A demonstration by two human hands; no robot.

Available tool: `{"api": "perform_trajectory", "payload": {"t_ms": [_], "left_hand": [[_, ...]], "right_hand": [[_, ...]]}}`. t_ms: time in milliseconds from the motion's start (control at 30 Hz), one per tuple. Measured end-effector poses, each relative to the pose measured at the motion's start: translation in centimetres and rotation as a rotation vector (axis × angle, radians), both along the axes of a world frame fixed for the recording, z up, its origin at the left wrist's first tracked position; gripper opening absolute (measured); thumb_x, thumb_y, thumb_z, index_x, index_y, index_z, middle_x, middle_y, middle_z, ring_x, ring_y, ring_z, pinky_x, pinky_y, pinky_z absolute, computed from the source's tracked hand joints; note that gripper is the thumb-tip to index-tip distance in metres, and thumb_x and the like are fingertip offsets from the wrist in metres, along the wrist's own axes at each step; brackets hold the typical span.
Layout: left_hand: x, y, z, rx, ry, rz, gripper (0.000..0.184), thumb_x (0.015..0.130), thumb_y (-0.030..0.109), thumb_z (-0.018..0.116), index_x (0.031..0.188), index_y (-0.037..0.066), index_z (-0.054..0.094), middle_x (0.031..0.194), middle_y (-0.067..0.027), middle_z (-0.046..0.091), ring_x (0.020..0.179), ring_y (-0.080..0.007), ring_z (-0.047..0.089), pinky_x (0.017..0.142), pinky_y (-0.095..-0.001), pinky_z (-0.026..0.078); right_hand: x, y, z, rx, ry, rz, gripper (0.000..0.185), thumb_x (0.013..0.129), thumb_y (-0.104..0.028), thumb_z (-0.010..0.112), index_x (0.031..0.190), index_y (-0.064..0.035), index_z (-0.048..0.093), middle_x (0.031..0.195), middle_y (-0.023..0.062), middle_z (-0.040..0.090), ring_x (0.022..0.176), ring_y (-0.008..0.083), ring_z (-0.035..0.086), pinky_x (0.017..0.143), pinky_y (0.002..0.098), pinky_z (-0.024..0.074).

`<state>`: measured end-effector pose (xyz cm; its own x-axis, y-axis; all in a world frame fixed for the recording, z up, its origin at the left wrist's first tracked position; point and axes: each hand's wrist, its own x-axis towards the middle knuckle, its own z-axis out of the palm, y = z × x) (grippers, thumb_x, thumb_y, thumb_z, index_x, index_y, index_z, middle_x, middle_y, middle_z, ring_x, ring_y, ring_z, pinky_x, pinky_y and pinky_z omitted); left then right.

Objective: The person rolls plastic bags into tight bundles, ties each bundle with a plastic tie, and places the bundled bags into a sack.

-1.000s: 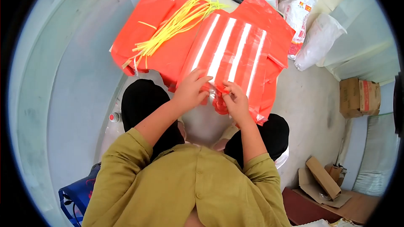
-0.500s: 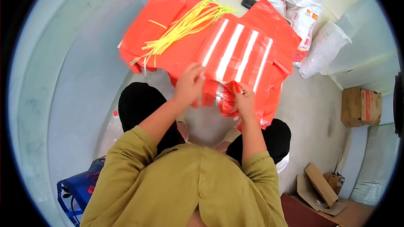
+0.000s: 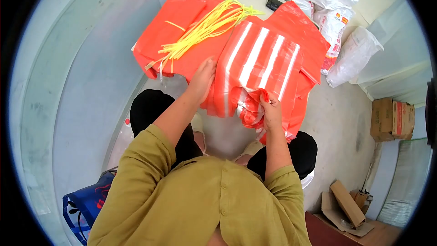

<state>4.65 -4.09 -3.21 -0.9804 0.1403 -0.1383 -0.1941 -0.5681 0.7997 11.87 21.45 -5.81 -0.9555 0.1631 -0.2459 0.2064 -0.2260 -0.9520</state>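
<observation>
Red plastic sheets or bags (image 3: 182, 13) lie on the table over my knees. On top is a red piece with white stripes (image 3: 249, 64), its near end bunched up. My right hand (image 3: 271, 110) pinches a gathered red edge of this striped piece. My left hand (image 3: 203, 79) rests at the striped piece's left edge, fingers stretched forward and together; part of them is hidden by the plastic. A bundle of yellow strips (image 3: 205, 29) lies on the red plastic at the upper left.
A black object (image 3: 273, 4) sits at the table's far side near printed white sacks (image 3: 332, 25). A translucent bag (image 3: 355, 57) stands to the right. Cardboard boxes (image 3: 382, 119) are at the far right, and a blue bag (image 3: 93, 200) is at the lower left.
My left hand has let go of the bunched end and moved left and up to the striped piece's edge. That left part now hangs flatter. My right hand has kept its pinch.
</observation>
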Motion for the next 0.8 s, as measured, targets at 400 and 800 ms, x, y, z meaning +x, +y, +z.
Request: {"api": "perform_trajectory", "payload": {"t_ms": [400, 800], "left_hand": [[-2.9, -1.6, -4.5, -0.201, -0.094, -0.099, 0.060, 0.110, 0.041, 0.052, 0.157, 0.007, 0.040, 0.120, -0.0133, 0.070, 0.106, -0.0219, 0.066, 0.093, -0.0382, 0.051], [5.6, -4.7, -0.8, -0.796, -0.059, -0.140, 0.076, 0.093, 0.021, 0.072, 0.158, 0.001, 0.039, 0.110, -0.0149, 0.070, 0.103, -0.0205, 0.067, 0.093, -0.0342, 0.052]], "right_hand": [[-0.1, 0.1, -0.7, -0.053, 0.056, -0.026, 0.020, 0.101, -0.013, 0.070, 0.117, -0.0008, 0.074, 0.090, -0.0023, 0.071, 0.076, 0.0062, 0.061, 0.068, 0.0216, 0.0469], [1.4, -1.2, 0.5, 0.154, 0.169, 0.196, 0.022, 0.102, -0.012, 0.063, 0.119, 0.0009, 0.071, 0.117, 0.0061, 0.074, 0.106, 0.0124, 0.065, 0.094, 0.0293, 0.0526]]}}
